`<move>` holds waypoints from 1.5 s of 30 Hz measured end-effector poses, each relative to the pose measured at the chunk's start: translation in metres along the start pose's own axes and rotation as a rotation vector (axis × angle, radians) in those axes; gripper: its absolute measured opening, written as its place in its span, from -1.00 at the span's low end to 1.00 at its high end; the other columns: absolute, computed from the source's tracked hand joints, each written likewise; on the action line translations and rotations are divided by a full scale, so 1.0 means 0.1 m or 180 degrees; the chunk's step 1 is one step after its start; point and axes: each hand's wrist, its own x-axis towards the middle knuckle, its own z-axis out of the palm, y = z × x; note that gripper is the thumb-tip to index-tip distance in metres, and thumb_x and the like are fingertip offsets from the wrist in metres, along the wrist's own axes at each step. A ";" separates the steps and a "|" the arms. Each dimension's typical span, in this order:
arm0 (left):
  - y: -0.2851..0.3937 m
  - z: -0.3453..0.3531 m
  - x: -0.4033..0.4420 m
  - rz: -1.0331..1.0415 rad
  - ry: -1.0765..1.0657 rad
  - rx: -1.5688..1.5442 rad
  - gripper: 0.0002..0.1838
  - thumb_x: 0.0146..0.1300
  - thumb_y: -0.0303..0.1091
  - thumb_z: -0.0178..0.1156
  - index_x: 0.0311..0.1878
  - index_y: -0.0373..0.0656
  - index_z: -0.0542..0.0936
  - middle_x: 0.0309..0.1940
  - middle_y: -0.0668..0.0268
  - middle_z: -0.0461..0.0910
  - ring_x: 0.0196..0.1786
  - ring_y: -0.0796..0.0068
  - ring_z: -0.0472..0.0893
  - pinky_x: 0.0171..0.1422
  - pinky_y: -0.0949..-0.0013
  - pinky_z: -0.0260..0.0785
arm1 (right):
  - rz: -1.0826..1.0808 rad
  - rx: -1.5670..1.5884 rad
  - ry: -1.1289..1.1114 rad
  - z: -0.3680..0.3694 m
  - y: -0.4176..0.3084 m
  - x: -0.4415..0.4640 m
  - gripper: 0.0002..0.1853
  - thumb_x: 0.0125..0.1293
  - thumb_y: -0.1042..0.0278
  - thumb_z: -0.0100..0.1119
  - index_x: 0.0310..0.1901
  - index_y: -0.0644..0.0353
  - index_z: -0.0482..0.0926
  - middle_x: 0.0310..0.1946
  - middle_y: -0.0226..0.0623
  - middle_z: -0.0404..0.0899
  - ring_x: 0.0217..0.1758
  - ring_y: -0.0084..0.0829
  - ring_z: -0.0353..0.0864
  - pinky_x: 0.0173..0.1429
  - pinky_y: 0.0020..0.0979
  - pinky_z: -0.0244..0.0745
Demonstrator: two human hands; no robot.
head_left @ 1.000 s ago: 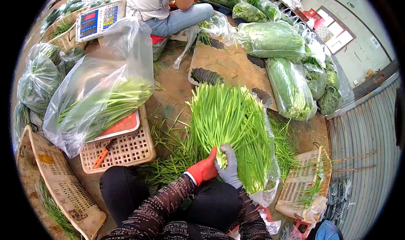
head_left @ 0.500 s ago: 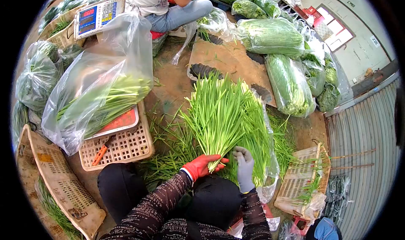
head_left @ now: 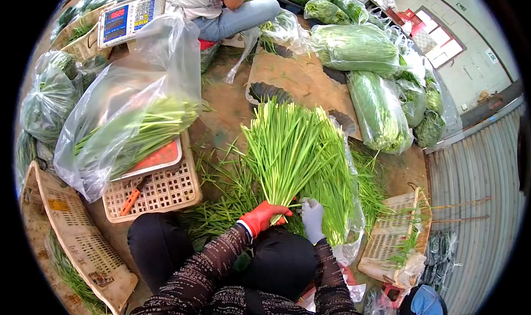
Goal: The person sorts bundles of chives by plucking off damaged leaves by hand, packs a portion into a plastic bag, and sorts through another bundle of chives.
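My left hand (head_left: 262, 217), in a red glove, is closed round the stem ends of a bunch of long green leaves (head_left: 285, 149), which fans out away from me. Just right of it is my right hand (head_left: 312, 218) in a grey glove, its fingers pinched together beside the stems; what they hold, if anything, is too small to name. More leaves (head_left: 334, 199) lie on a clear plastic sheet under and right of the bunch. At the left, a clear bag with green stalks (head_left: 149, 129) rests on a scale's platform (head_left: 160, 160).
An orange-handled knife (head_left: 131, 200) lies on an upturned crate (head_left: 166, 190). The scale display (head_left: 115, 24) stands behind. Crates (head_left: 83, 243) flank me at left and right. Another person (head_left: 232, 24) sits ahead. Bagged vegetables (head_left: 357, 48) are piled at the right.
The grey-gloved hand came off the stems, opened, then closed its fingers close to them. The bunch, now in the red-gloved hand alone, has shifted slightly left.
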 end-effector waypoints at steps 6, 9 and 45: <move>-0.03 0.05 0.03 0.0199 0.0444 0.0433 -0.69 0.10 -0.51 0.17 -0.05 -0.32 0.48 -0.35 0.15 0.62 -0.46 0.40 0.62 -0.43 0.44 0.47 | 0.0106 0.1541 -0.0278 -0.11 -0.19 -0.38 -0.88 0.24 0.52 -0.02 -0.26 0.20 0.53 -0.39 -0.37 0.58 -0.46 -0.59 0.51 -0.39 -0.60 0.36; -0.03 0.06 0.05 0.0284 0.0600 0.0561 -0.69 0.09 -0.53 0.16 -0.06 -0.33 0.48 -0.36 0.15 0.62 -0.47 0.39 0.62 -0.44 0.44 0.47 | 0.0151 0.0933 -0.1329 -0.24 -0.04 -0.58 -0.89 0.23 0.43 0.03 -0.28 0.19 0.55 -0.39 -0.25 0.61 -0.45 -0.45 0.55 -0.37 -0.48 0.41; -0.16 0.05 0.10 0.0468 0.0408 0.1909 -0.79 0.01 -0.45 0.14 -0.23 -0.25 0.50 -0.55 0.27 0.55 -0.61 0.47 0.46 -0.53 0.43 0.30 | -0.0101 0.4587 -0.0719 -0.95 -0.53 -0.10 -0.82 0.33 0.37 -0.11 -0.24 0.21 0.51 -0.65 -0.45 0.30 -0.71 -0.66 0.15 -0.58 -0.58 0.11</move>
